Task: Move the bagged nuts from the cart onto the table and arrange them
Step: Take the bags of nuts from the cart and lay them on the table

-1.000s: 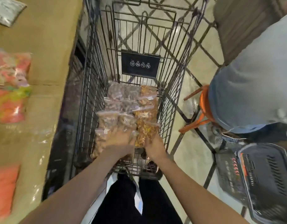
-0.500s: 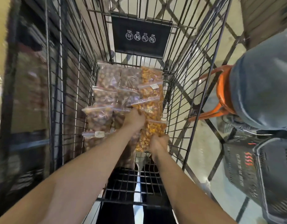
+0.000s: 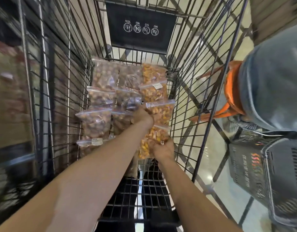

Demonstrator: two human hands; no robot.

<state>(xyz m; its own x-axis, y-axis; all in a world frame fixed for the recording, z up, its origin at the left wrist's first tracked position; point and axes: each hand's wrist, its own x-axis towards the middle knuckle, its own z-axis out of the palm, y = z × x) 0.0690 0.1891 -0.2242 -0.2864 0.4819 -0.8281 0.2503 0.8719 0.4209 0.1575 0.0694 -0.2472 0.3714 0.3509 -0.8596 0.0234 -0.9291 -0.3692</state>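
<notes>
Both arms reach down between the wire walls of the cart (image 3: pixel 186 91), where bagged nuts (image 3: pixel 101 97) lie in rows. The right hand (image 3: pixel 162 148) pinches an orange bag (image 3: pixel 151 141); the left hand (image 3: pixel 142 116) rests curled on a brown bag (image 3: pixel 121 119), its grip unclear. A grey basket (image 3: pixel 278 178) and an orange stool (image 3: pixel 228 97) stand outside to the right.

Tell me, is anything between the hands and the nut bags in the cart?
Nothing visible. Both hands are already on the bags: the right hand grips the nearest orange bag, and the left hand rests among the bags farther in. The cart is open on top, so lifting out looks unobstructed.
</notes>
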